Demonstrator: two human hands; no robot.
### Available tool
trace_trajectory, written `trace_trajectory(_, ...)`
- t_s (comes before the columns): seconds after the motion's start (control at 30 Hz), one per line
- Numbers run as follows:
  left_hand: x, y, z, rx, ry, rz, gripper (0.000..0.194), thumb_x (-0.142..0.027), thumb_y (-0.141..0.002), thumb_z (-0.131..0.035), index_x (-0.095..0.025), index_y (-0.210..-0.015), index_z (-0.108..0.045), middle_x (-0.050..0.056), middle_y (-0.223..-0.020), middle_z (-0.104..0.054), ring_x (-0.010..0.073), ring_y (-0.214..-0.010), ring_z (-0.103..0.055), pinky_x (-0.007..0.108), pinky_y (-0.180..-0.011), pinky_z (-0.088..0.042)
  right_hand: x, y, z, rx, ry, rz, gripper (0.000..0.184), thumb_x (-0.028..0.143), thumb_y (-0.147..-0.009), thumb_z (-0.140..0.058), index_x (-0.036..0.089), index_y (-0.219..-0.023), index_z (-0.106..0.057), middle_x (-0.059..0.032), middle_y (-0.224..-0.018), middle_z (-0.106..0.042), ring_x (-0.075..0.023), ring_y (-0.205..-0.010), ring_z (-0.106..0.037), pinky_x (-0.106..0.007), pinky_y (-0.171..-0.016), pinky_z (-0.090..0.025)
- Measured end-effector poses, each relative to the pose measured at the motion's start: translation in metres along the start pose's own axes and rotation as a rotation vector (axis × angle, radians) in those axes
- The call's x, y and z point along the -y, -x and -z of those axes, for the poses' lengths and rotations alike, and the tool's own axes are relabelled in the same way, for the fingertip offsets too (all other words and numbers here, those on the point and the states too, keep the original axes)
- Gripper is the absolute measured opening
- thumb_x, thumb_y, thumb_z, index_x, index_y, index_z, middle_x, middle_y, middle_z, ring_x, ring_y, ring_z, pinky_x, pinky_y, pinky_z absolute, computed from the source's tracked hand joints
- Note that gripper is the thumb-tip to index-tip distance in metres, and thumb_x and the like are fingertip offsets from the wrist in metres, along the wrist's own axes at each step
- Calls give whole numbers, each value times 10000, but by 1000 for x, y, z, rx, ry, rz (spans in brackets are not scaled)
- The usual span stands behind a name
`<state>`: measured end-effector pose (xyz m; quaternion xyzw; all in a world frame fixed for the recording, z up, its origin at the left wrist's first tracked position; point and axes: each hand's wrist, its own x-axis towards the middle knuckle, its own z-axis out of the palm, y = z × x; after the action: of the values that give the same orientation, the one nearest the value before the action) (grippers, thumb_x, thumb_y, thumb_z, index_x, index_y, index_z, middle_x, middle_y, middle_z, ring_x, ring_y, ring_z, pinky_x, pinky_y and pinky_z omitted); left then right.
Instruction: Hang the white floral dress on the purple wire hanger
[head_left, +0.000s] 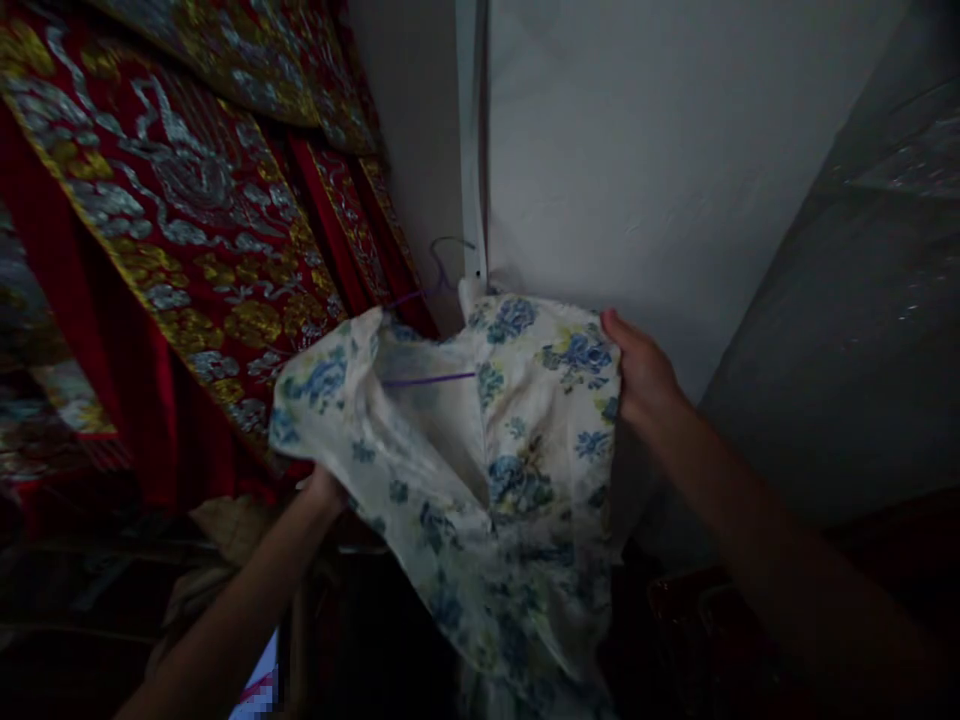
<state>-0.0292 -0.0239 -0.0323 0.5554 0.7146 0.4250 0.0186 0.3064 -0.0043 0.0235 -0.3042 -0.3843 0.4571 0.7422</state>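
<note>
With the floral dress (517, 482) on the purple hanger (429, 380), we should pull gently, for our right hand (643, 372) grips its edge with fingers, but our left hand (324, 490) hides its fingers, so we cannot tell.

The garment (525, 480) is matt cloth, the red drape (202, 230) glossily embroidered.

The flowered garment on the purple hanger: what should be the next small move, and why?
Probably the left hand should gently smooth the near front of the flowered garment: creases show there beside the open neckline, while the right hand grips the opposite edge and could steady it.
</note>
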Motion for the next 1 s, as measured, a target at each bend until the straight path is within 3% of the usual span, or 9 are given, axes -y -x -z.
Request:
trace_trajectory(0.07,15,19,-5,196,475,109,774,-555,-1061,-146,-124,-895,-767,90,-779,-774,198,-821,-744,321,-695,-618,-1,5,13,-75,-10,83,221,433,-803,-730,219,-779,-680,-45,-708,-726,-257,-838,-749,-364,-728,-610)
trace_trajectory(0.17,34,58,-21,506,1182,363,594,-668,-862,-626,-153,-1133,-745,120,-1033,-800,300,-1065,-739,441,-978,-563,-20,29,37,-195,-5,87,206,414,-821,-723,211,-841,-690,-50,-736,-722,-264,-844,-744,-391,-734,-610)
trace_trajectory(0.27,39,101,-45,555,1202,453,650,-424,-646,-918,-150,-1200,-717,126,-1174,-772,342,-1225,-662,475,-1133,-436,-41,56,58,-292,12,75,209,412,-809,-729,209,-829,-683,-51,-748,-710,-266,-822,-731,-405,-719,-597)
trace_trajectory(0.43,32,151,-67,430,1254,643,602,-437,-711,-876,-140,-1205,-705,126,-1186,-769,344,-1264,-641,469,-1137,-444,-57,99,80,-554,147,288,299,346,-763,-761,220,-1032,-727,-15,-1006,-721,-136,-837,-673,-270,-749,-527)
trace_trajectory(0.53,29,169,-65,378,1291,801,542,-380,-761,-846,-157,-1230,-690,120,-1174,-774,330,-1247,-658,465,-1124,-471,-84,147,78,-767,173,315,308,314,-734,-772,242,-1028,-715,21,-946,-705,-110,-803,-656,-229,-730,-506)
trace_trajectory(0.6,26,180,-61,348,1324,853,512,-344,-802,-812,-175,-1266,-676,117,-1193,-768,320,-1249,-660,462,-1118,-484,-116,184,65,-698,195,96,270,380,-733,-774,235,-949,-703,17,-798,-681,-140,-708,-653,-248,-655,-515)
trace_trajectory(0.7,19,193,-52,331,1375,851,519,-320,-830,-789,-213,-1319,-655,104,-1258,-744,303,-1289,-633,439,-1125,-485,-160,227,32,-205,312,-413,433,630,-779,-673,199,-753,-699,-57,-657,-683,-219,-585,-648,-326,-545,-514)
trace_trajectory(0.83,12,199,-38,384,1404,881,539,-308,-833,-791,-226,-1344,-640,100,-1278,-736,301,-1280,-640,430,-1117,-500,-180,247,-7,-80,415,-390,362,544,-824,-651,225,-968,-744,-96,-1002,-775,-280,-998,-716,-362,-861,-566)
trace_trajectory(1.0,12,196,-23,390,1413,991,542,-247,-838,-779,-192,-1354,-626,114,-1251,-747,304,-1249,-661,417,-1105,-515,-173,248,-15,-48,396,-351,372,473,-850,-599,230,-1110,-709,-87,-1213,-733,-265,-1170,-660,-351,-984,-521)
